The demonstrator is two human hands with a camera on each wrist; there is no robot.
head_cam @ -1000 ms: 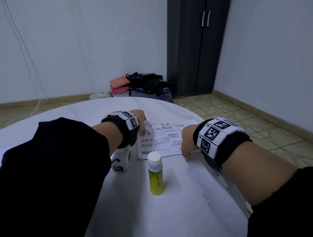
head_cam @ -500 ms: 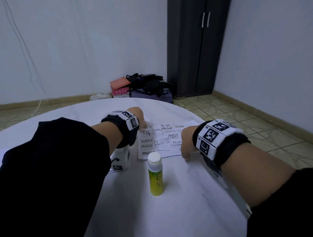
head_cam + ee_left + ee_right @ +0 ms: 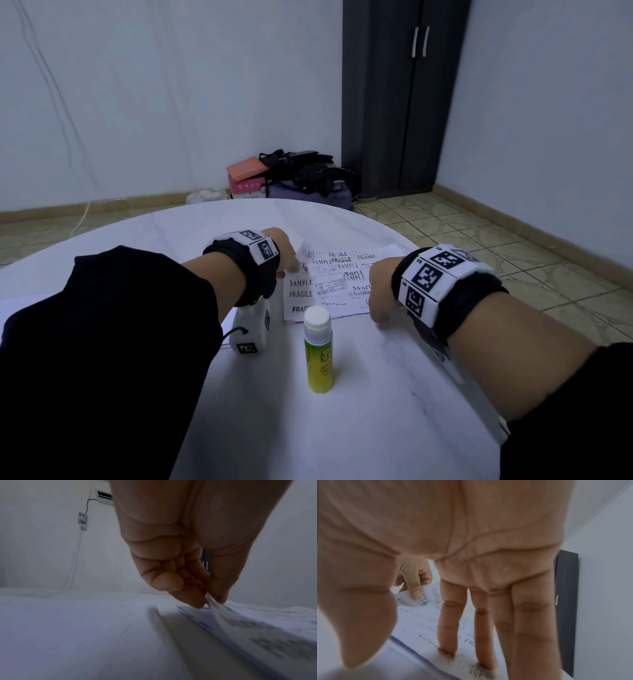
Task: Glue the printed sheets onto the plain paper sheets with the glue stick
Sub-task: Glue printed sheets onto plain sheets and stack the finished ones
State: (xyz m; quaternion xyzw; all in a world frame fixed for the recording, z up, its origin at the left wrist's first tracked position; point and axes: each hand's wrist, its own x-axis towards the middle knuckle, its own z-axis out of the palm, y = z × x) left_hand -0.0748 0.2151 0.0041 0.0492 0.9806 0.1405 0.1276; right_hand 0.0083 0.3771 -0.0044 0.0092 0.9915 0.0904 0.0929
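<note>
Printed sheet (image 3: pixel 337 284)'s corner pinched by left hand (image 3: pixel 284 248), right hand (image 3: pixel 380 291) flat on it.

A printed sheet (image 3: pixel 337 281), white with black stamped words such as SAMPLE and FRAGILE, lies flat on the white counter (image 3: pixel 376 394), its far left corner lifted. It seems to rest on other white sheets, though their edges are blurred. Just nearer stands a capped glue stick (image 3: pixel 318 349), upright, yellow-green with a white cap.
</note>
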